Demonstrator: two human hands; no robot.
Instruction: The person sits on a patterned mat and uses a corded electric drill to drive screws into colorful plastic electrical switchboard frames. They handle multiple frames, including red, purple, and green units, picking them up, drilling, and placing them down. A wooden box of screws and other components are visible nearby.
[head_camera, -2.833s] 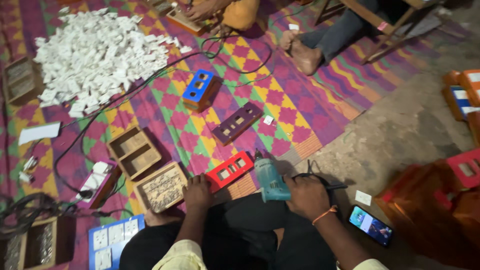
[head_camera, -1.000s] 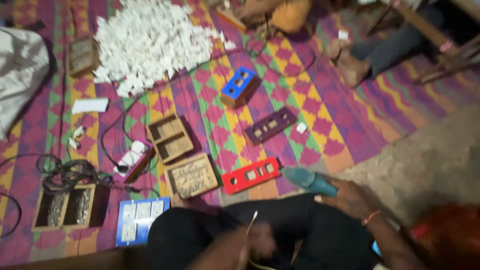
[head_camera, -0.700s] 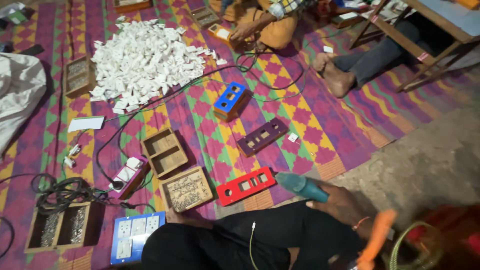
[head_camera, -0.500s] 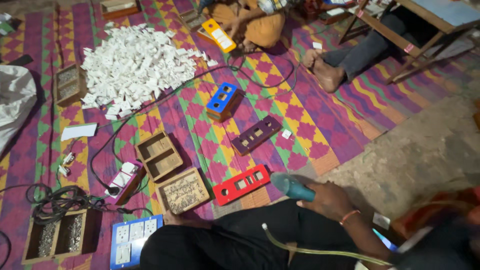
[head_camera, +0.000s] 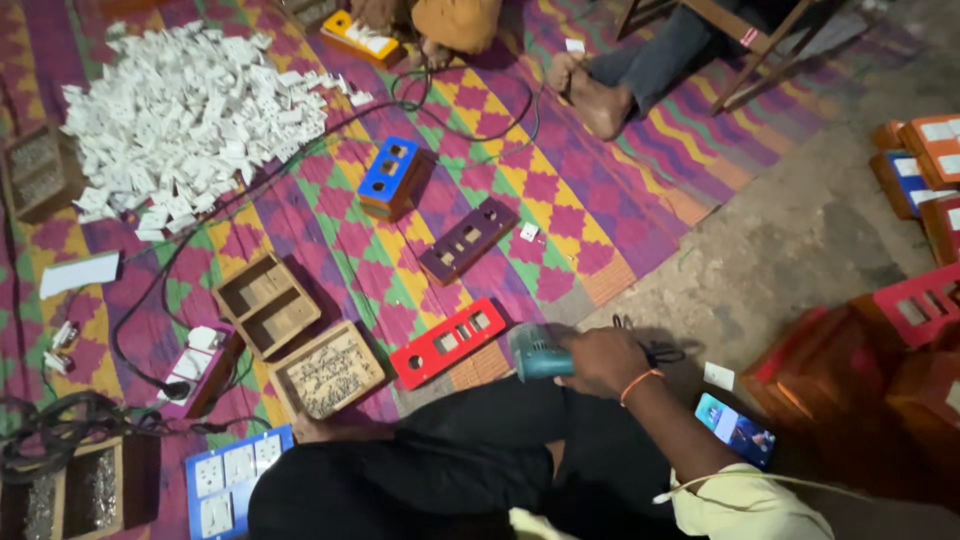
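Note:
My right hand (head_camera: 602, 362), an orange thread round its wrist, grips a teal electric drill (head_camera: 538, 353) lying on the floor by my knee. The drill's nose points at a red switch-box panel (head_camera: 447, 343) with cut-outs, lying flat on the woven mat. Left of that panel is a wooden box of small screws (head_camera: 328, 368), and behind it a wooden box with two compartments (head_camera: 266, 304). My left hand does not show; my dark trousers fill the bottom of the view.
On the mat lie a purple panel (head_camera: 468, 240), a blue-topped orange box (head_camera: 393, 178) and several white switches in a heap (head_camera: 190, 100). A blue socket board (head_camera: 235, 475) and a phone (head_camera: 735, 430) flank my legs. Red and orange boxes (head_camera: 915, 305) stack right. Another person's feet (head_camera: 600, 100) rest beyond.
The view swung left and back again. My right hand stayed on the drill. My left hand, earlier beside the screw box, has dropped out of sight.

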